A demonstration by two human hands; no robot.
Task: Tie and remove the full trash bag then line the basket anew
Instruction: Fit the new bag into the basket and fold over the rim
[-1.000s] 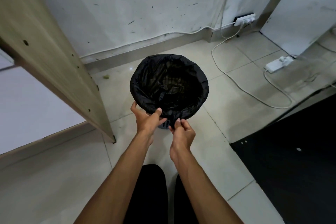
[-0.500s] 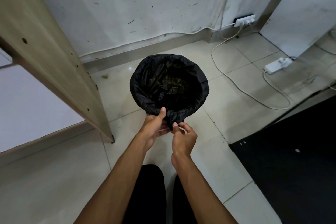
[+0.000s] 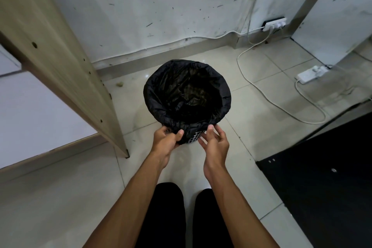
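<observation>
Now that my hands have moved apart, my left hand (image 3: 168, 139) grips the black trash bag's (image 3: 187, 94) folded edge on the mesh basket (image 3: 194, 138), while my loose, empty right hand (image 3: 214, 143) touches it, ready to peel.

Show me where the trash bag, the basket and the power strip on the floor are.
trash bag (image 3: 157, 104): head view, on its folded-over left rim.
basket (image 3: 194, 137): head view, on the bare mesh wall between the hands.
power strip (image 3: 308, 74): head view, on its white top face.
</observation>
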